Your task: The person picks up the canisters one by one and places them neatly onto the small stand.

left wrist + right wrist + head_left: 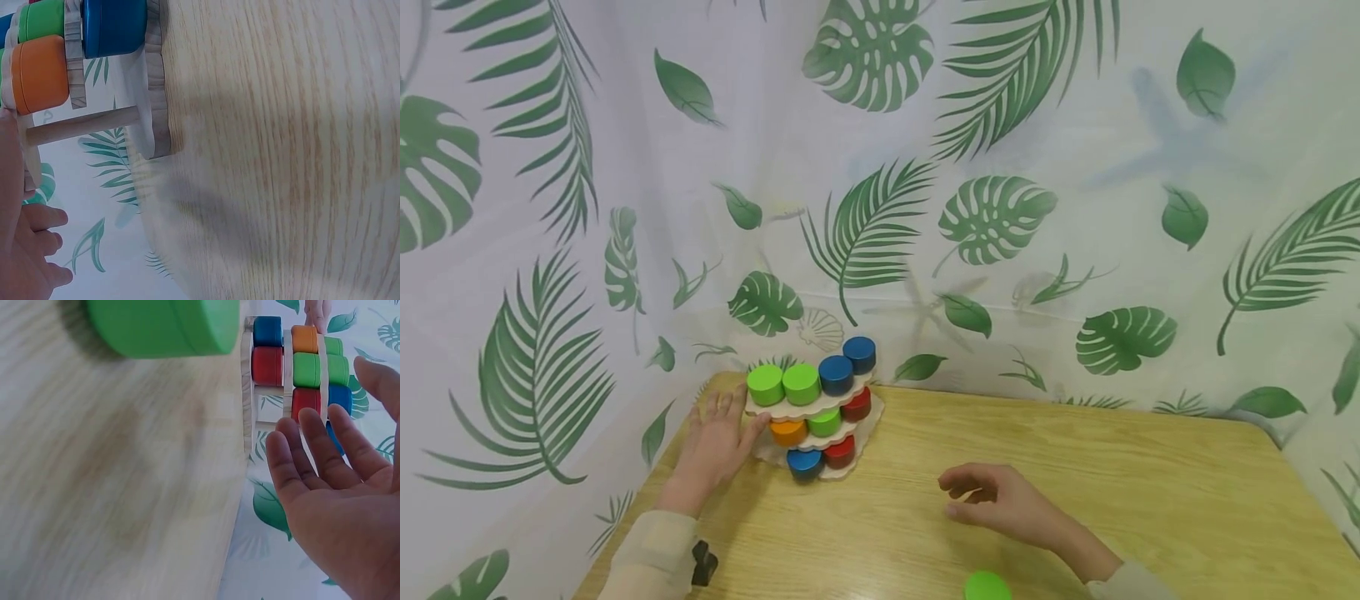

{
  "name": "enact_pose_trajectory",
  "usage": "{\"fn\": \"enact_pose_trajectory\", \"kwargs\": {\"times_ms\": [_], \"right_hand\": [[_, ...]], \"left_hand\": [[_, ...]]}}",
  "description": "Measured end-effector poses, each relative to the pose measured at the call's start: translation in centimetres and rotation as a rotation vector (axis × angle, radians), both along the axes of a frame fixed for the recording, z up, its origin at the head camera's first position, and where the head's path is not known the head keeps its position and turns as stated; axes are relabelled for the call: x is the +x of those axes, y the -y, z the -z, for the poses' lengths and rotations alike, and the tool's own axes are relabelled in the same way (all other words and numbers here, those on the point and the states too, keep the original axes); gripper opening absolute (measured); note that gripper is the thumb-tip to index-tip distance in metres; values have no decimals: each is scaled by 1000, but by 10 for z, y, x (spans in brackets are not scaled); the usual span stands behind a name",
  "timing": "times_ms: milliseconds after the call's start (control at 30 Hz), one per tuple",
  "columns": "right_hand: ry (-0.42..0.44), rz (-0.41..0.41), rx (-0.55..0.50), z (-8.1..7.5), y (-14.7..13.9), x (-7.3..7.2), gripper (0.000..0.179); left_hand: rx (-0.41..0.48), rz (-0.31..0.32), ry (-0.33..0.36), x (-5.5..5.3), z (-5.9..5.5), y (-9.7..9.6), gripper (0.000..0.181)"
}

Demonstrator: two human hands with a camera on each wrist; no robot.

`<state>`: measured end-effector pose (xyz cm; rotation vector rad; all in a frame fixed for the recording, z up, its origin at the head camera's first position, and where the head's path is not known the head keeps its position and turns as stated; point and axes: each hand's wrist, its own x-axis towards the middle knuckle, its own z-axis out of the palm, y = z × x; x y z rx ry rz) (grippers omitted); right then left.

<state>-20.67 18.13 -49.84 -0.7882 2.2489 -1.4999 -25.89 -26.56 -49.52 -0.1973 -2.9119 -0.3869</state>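
Observation:
A three-tiered wooden stand (868, 429) with scalloped shelves holds several coloured cylinders. Two green cylinders (765, 385) and two blue ones (837, 375) sit on the top shelf. An orange cylinder (788, 432) shares the middle with a green and a red one; a blue (805, 464) and a red one (839, 452) are at the bottom. My left hand (715, 446) is at the stand's left side, its thumb touching the top shelf's edge. Over the table, my right hand (1007, 504) holds nothing, fingers loosely bent. A single green cylinder (987, 586) lies nearest that hand.
The wood-grain table (1150, 492) extends to the right of the stand. A white curtain with green leaf prints (1000, 275) hangs behind and to the left of it. In the left wrist view, a wooden post (84, 123) joins two shelves.

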Motion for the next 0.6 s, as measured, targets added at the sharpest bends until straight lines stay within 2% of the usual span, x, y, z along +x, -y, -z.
{"fn": "enact_pose_trajectory", "kwargs": {"times_ms": [167, 333, 600], "right_hand": [[28, -24, -3, 5, -10, 9, 40], [106, -47, -5, 10, -17, 18, 42], [178, -64, -4, 25, -28, 27, 42]], "left_hand": [[-1, 1, -1, 1, -1, -1, 79], [-1, -1, 1, 2, -3, -1, 78], [-1, -9, 13, 0, -2, 0, 79]]}}
